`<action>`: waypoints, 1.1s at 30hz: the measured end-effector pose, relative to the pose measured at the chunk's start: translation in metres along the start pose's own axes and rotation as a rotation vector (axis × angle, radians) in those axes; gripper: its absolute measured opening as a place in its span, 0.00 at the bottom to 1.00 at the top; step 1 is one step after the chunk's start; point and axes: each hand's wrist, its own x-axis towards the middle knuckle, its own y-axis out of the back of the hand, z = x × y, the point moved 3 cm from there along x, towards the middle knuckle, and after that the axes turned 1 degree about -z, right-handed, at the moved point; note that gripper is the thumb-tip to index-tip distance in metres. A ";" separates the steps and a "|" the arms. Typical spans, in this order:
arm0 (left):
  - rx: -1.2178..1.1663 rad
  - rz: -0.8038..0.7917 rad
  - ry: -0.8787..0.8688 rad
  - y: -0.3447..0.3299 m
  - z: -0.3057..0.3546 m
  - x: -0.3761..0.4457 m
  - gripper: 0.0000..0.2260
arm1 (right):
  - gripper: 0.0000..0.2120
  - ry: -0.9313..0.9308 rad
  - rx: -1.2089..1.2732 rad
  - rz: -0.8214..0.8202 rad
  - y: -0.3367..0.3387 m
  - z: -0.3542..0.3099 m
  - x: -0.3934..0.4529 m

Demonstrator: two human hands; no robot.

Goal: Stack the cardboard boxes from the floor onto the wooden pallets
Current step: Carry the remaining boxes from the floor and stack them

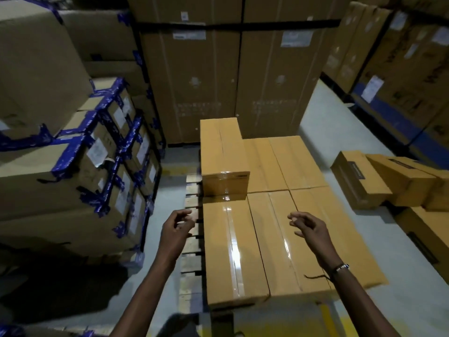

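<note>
Both of your hands hang free over the pallet load, fingers loosely curled, neither grip on anything: your left hand (178,224) sits over the pallet's (192,242) bare left edge, your right hand (307,227) above the near row of taped boxes (233,249). My read is you are between boxes, so turn for the next one. Do it well: take it by both ends, palms under the bottom edges, and carry it level. Further back, one second-layer box (223,154) lies at the far left corner; the open spot just beside it looks like the natural slot, so set the next one flush against it. The floor boxes (359,178) wait well apart from both hands, off the pallet's right edge.
</note>
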 end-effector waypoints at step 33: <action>-0.117 -0.806 -0.021 -0.455 0.054 -0.280 0.02 | 0.07 -0.183 0.293 0.768 0.382 0.140 -0.348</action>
